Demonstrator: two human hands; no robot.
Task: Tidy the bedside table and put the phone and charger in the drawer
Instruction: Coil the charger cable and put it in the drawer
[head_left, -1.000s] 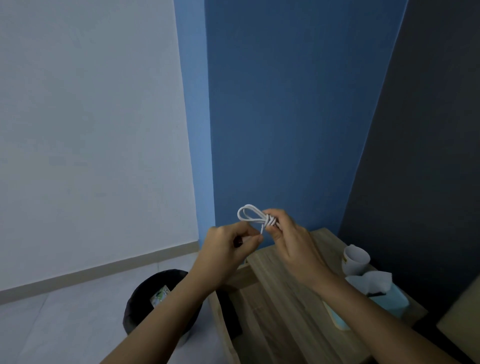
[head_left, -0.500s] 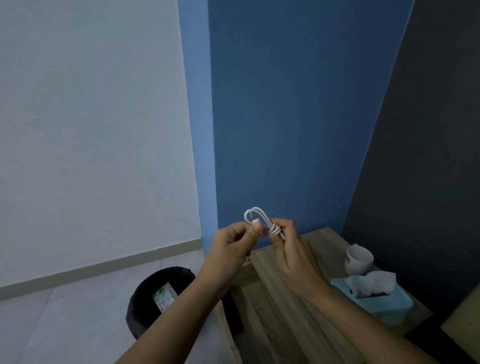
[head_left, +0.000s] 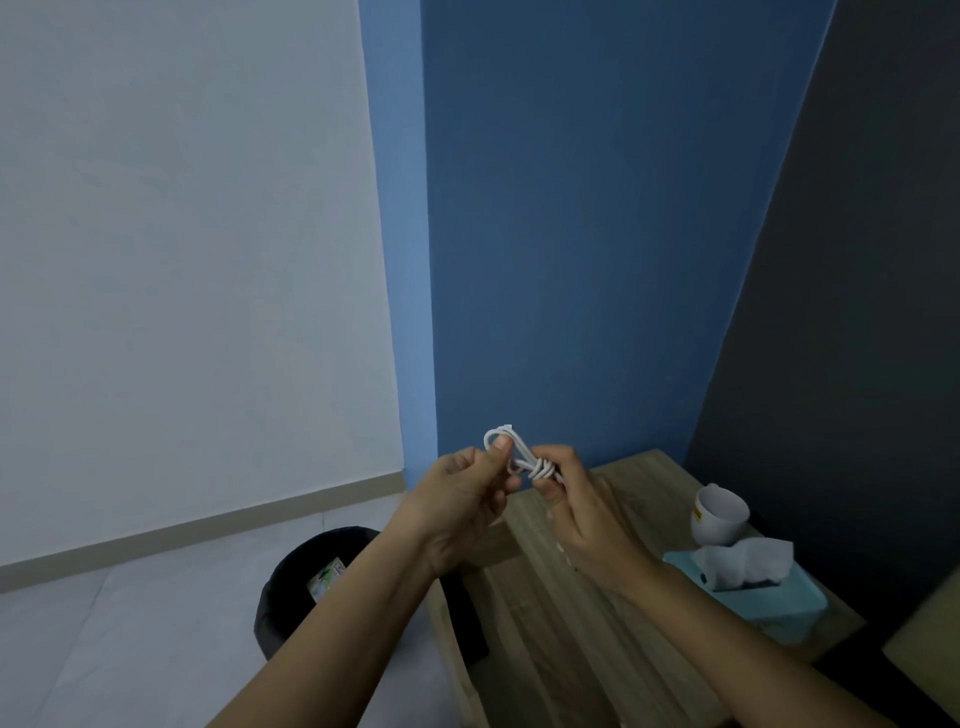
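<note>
A white charger cable (head_left: 524, 457), coiled into a small bundle with wraps around its middle, hangs in the air above the left edge of the wooden bedside table (head_left: 618, 639). My left hand (head_left: 462, 499) pinches the looped end between thumb and fingers. My right hand (head_left: 587, 509) grips the wrapped end. The two hands are close together, almost touching. No phone shows in this view. The open drawer's light wood side (head_left: 452, 670) appears below my left forearm.
A white cup (head_left: 719, 519) stands at the back right of the table. In front of it lies a teal tissue box (head_left: 769, 603) with a tissue sticking out. A black waste bin (head_left: 306, 587) stands on the floor left of the table. Blue wall behind.
The cable bundle has risen slightly, and my left thumb now presses on the loop's tip. The wraps around the middle look tighter.
</note>
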